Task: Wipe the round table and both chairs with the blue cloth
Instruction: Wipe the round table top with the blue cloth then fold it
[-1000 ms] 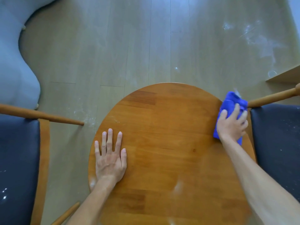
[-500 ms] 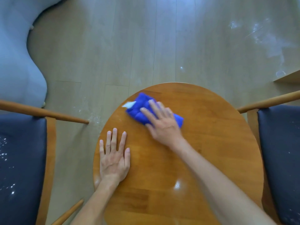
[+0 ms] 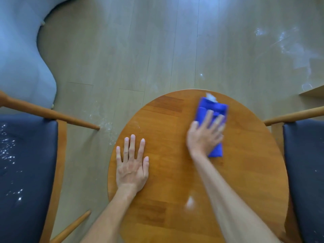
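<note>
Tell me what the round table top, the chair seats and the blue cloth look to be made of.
Round table: wood with a glossy varnish, judging by the visible grain, plank bands and a bright glare spot.
Left chair seat and right chair seat: dark, smooth upholstery, probably leather or vinyl; the left one is speckled white.
Blue cloth: soft folded fabric, perhaps microfibre, with a white tag.

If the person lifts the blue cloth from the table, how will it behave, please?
The blue cloth lies folded flat under the right hand, so it probably hangs limp and unfolds when lifted. It looks thin, so likely light. On the glossy table it should slide easily when pushed.
</note>
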The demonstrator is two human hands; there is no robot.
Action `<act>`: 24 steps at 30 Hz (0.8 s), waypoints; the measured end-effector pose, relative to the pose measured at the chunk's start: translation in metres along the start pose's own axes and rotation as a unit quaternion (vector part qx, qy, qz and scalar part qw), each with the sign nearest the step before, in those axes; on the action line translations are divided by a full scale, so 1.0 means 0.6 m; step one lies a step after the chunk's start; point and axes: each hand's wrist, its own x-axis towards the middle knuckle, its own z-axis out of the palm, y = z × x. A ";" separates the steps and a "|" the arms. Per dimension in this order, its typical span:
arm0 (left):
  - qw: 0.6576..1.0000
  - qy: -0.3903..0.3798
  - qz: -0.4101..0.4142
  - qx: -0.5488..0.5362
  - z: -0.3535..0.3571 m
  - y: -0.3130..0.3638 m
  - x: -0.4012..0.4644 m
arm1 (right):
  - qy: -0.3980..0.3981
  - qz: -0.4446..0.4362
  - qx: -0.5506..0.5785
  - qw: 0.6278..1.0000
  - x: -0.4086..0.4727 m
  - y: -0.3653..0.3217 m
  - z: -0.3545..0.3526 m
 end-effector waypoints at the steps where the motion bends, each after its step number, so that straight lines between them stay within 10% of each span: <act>1: 1.000 -0.001 0.003 -0.012 -0.001 0.000 -0.001 | -0.025 -0.083 -0.007 0.996 -0.032 -0.038 0.011; 4: 0.986 0.034 -0.035 -0.159 -0.014 -0.005 -0.001 | -0.172 -0.304 0.009 0.937 -0.137 -0.114 0.015; 7: 0.951 0.095 -0.100 -0.277 -0.047 -0.006 0.005 | -0.275 -0.310 0.146 0.898 -0.145 -0.101 -0.018; 11: 0.973 0.065 -0.106 -0.194 -0.079 0.053 0.044 | -0.079 -0.182 0.097 0.975 -0.081 0.045 -0.044; 15: 0.977 -0.022 -0.161 -0.135 -0.061 0.145 0.092 | -0.095 -0.152 0.013 0.984 -0.073 0.160 -0.041; 24: 0.988 0.035 0.148 -0.026 -0.023 0.177 0.102 | -0.047 -0.175 -0.022 0.983 -0.074 0.178 -0.018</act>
